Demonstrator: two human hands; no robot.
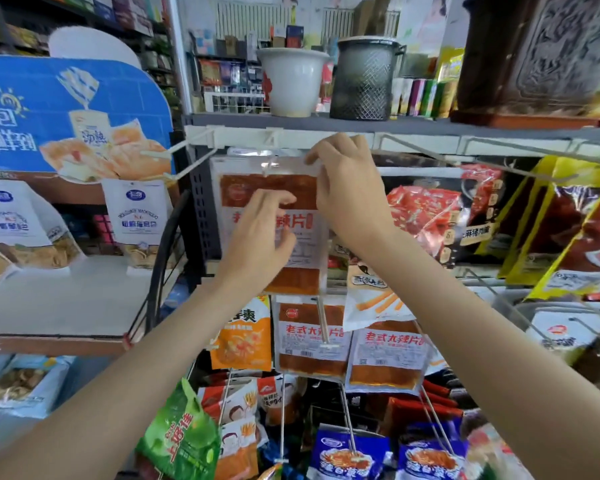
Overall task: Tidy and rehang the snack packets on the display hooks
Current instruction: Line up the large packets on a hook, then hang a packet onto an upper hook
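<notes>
Hands [257,237] [350,188] cover much of the hanging snack packet [274,181].

The person's right hand [347,188] pinches the top edge of a red snack packet [271,188] under the grey shelf [395,128]. The left hand [260,233], at seven o'clock from it, grips the packet's front.
</notes>
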